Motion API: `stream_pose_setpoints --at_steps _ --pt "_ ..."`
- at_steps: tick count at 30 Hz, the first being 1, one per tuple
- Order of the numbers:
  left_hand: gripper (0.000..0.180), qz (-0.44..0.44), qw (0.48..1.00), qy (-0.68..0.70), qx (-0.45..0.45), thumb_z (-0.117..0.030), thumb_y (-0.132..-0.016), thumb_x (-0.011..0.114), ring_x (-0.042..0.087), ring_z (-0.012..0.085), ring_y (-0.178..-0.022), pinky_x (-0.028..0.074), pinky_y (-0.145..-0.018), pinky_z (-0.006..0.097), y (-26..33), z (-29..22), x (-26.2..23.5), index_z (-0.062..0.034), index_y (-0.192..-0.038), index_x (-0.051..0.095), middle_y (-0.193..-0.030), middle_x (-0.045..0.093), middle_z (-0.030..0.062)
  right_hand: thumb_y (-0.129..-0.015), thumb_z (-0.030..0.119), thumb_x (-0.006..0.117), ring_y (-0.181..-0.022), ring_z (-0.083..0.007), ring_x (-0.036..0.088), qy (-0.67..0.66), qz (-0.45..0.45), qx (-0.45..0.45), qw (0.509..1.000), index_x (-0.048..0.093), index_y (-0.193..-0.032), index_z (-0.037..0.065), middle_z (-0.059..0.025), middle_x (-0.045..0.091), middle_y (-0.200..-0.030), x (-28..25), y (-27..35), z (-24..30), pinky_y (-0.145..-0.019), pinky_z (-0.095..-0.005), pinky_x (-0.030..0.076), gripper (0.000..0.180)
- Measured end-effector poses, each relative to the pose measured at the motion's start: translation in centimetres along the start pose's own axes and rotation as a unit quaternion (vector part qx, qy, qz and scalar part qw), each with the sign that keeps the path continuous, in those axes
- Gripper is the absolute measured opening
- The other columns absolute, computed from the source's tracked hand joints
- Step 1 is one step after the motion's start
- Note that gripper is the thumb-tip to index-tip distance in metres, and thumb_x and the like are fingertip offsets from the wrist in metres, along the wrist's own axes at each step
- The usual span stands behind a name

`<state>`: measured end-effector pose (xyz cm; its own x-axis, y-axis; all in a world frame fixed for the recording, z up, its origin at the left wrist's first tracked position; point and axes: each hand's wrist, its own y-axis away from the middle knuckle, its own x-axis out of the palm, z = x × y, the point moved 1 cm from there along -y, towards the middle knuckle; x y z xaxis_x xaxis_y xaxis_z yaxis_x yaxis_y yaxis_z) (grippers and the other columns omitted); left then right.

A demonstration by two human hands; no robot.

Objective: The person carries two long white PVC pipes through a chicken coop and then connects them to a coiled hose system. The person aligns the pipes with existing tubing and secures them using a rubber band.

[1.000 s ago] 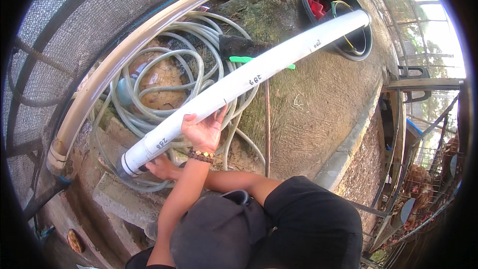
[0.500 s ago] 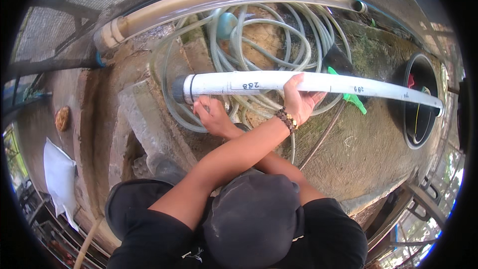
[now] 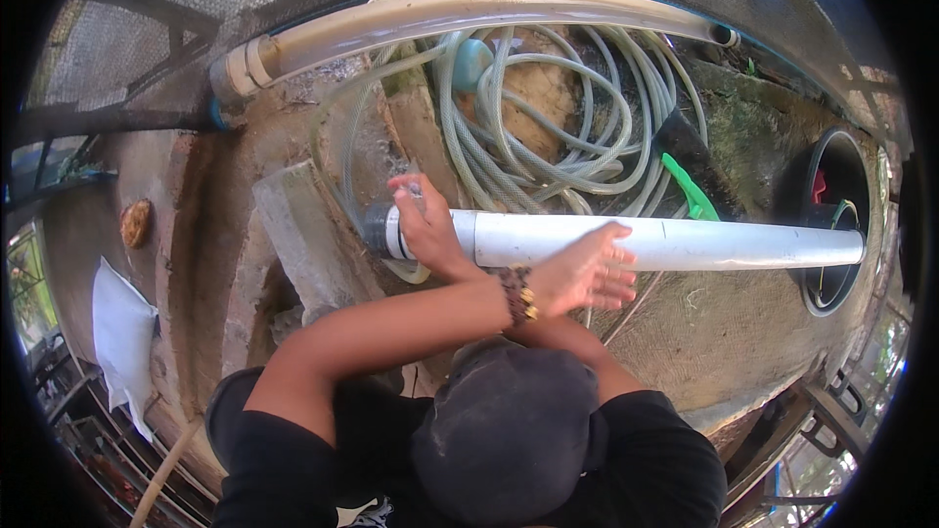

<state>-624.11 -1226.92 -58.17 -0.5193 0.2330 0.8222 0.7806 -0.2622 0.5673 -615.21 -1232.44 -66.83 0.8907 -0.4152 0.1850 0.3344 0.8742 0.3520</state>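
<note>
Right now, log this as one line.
left hand flat on white pipe | right hand grips its dark-collared end | hose coil behind

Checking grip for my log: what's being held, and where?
The pipe: right hand wraps it beside its dark-capped end; left hand lies spread on its middle.

The two arms cross over each other. The left arm comes up from the lower left, bends, and reaches to the right. The left hand lies flat with the fingers spread out, and it wears a beaded band on the wrist. The right hand reaches up to the left, its fingers curled tight.
</note>
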Motion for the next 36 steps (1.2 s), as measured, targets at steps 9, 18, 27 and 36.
stream_pose_setpoints --at_steps 9,18,27,36 --pt "0.031 -0.306 0.671 -0.526 0.424 -0.028 -0.098 0.055 0.064 0.0180 -0.096 0.049 -0.090 0.031 10.7 -17.9 -11.1 -0.0039 -0.118 0.060 -0.107 0.067 0.0093 -0.088 0.017 0.044 -0.055 -0.0109 0.046 -0.141 0.047 0.138 0.979 0.054 -0.090 0.001 -0.0026 0.045 -0.064 -0.6 0.0 0.0 -0.051 -0.0227 0.037 0.018" --pt "0.052 -0.204 0.730 -0.603 0.249 -0.035 -0.086 0.067 0.057 0.0187 -0.114 0.045 -0.099 0.035 24.3 -3.2 -21.1 -0.0052 -0.127 0.054 -0.118 0.061 0.0099 -0.093 0.025 0.045 -0.042 -0.0094 0.031 -0.310 0.130 0.144 0.931 0.042 -0.102 0.011 -0.0023 0.037 -0.059 3.8 -0.6 5.0 -0.039 -0.0234 0.027 0.017" --pt "0.046 -0.347 0.769 -0.488 0.223 -0.044 -0.101 0.044 0.048 0.0136 -0.063 0.041 -0.059 0.032 23.7 3.4 -20.2 -0.0028 -0.084 0.052 -0.066 0.048 0.0022 -0.102 0.025 0.043 -0.052 -0.0106 0.045 -0.269 0.000 0.032 0.963 0.044 -0.117 0.012 -0.0045 0.048 -0.083 7.1 -4.5 9.3 -0.047 -0.0267 0.040 0.021" --pt "0.052 -0.252 0.834 -0.474 0.132 -0.054 -0.102 0.033 0.055 0.0123 -0.071 0.045 -0.066 0.029 24.7 -5.9 -15.8 -0.0073 -0.096 0.055 -0.075 0.054 0.0002 -0.102 0.026 0.036 -0.062 -0.0131 0.050 0.046 -0.048 -0.116 0.991 0.039 -0.131 0.009 -0.0069 0.050 -0.081 6.2 -12.7 9.3 -0.053 -0.0277 0.047 0.034"
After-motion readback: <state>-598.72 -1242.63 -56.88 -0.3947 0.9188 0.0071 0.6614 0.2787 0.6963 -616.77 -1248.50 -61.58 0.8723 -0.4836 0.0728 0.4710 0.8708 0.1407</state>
